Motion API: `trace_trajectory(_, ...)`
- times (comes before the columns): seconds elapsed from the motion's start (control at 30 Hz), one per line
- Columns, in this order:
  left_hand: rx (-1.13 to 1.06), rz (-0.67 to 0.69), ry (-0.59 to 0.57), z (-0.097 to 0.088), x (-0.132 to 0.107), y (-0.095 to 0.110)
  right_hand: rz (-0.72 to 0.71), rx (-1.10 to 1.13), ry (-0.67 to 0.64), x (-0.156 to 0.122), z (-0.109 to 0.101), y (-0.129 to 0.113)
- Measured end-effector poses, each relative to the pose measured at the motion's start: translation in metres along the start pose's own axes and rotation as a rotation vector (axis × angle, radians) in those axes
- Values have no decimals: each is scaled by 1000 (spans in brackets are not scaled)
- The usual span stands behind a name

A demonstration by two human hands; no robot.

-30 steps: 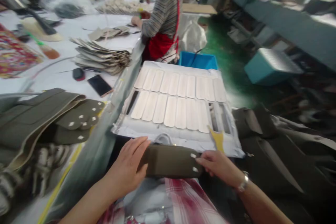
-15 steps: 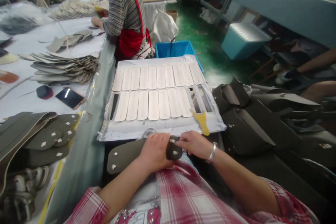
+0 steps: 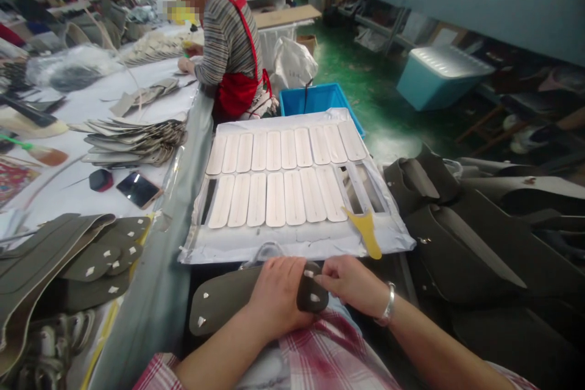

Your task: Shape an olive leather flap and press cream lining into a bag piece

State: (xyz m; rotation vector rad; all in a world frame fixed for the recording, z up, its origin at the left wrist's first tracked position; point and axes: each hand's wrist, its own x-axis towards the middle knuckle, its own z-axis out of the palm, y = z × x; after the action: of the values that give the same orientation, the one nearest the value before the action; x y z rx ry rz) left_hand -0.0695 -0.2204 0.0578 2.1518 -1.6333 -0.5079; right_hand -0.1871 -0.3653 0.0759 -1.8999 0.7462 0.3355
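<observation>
2 hands (image 3: 280,295) — on dark panel (image 3: 223,298)

Dark strip (image 3: 228,294): matt, smooth, leather-like to my eye. Bracelet (image 3: 390,303): shiny metal. Blue bin (image 3: 293,102): smooth plastic. Phone (image 3: 139,189): glossy, glass-like face. Shirt (image 3: 315,342): matt plaid cloth. Floor (image 3: 339,64): green, smooth, faintly glossy. White pieces (image 3: 275,198): matt, paper-like from here.

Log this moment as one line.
left hand: holds dark piece | right hand: at one white tab | ahead: pale strips, yellow piece on board
</observation>
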Motion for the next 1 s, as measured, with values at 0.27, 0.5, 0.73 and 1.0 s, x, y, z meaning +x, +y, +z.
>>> trace_trajectory(0.27,1,-20,-7,1,4,2,-20,-64,28,6,-1,7)
trace_trajectory(0.5,41,36,18,5,2,-3,-76,-132,97,3,1,5)
trace_trajectory(0.73,93,43,-5,4,2,1,-105,-93,141,0,5,10)
trace_trajectory(1.0,139,102,40,3,-5,4,-159,-39,223,5,17,24)
